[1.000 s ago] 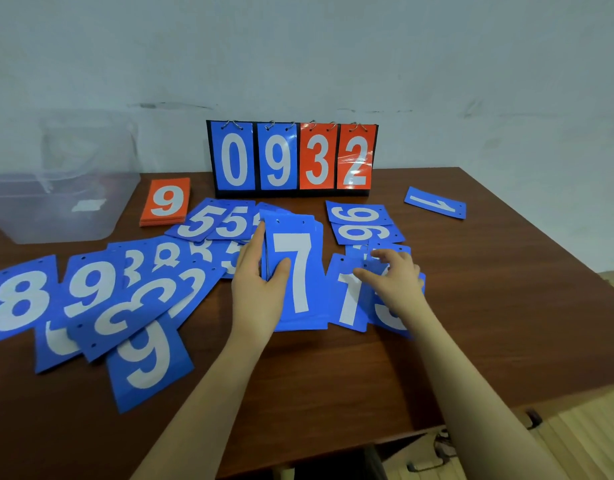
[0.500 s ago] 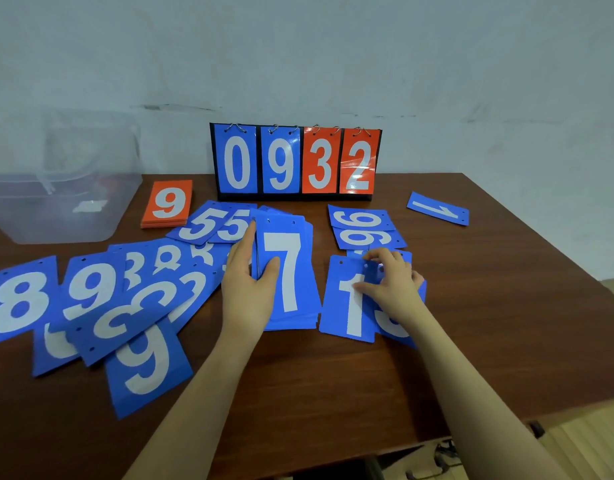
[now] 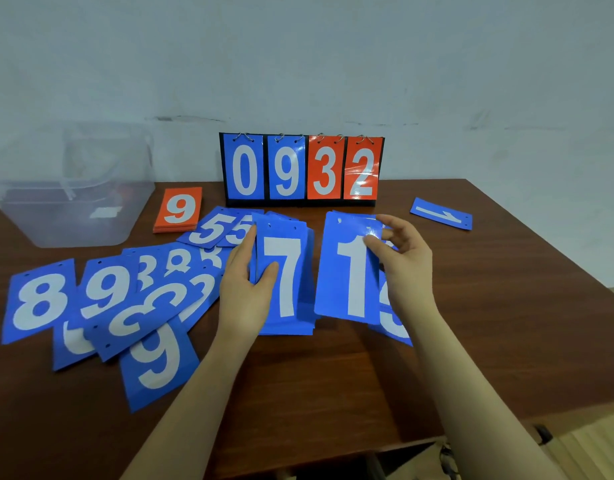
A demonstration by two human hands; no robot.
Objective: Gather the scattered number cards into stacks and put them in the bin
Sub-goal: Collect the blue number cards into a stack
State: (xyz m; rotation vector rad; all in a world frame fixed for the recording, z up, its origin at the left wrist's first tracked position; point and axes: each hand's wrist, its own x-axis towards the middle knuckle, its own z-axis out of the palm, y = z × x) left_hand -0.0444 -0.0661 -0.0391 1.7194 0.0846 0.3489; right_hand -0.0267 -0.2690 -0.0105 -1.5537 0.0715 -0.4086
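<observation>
Blue number cards lie scattered over the brown table (image 3: 333, 393). My left hand (image 3: 245, 292) grips a stack of blue cards topped by a 7 (image 3: 286, 271), thumb on its face. My right hand (image 3: 401, 265) pinches the right edge of a blue 1 card (image 3: 350, 268), lifted and tilted off the table, with another blue card (image 3: 394, 323) partly under it. To the left lie overlapping 8, 9, 3 and 5 cards (image 3: 108, 306). A lone blue 1 card (image 3: 441, 213) rests at the far right. The clear plastic bin (image 3: 73, 202) stands at the back left.
A flip scoreboard (image 3: 302, 169) showing 0932 stands at the table's back against the wall. A stack of orange cards topped by a 9 (image 3: 179, 209) lies beside the bin. The table's right edge runs diagonally near the lone card; floor shows beyond.
My right hand has picked the blue 1 card up off the table and raised it toward the back. My left hand keeps hold of the 7 stack.
</observation>
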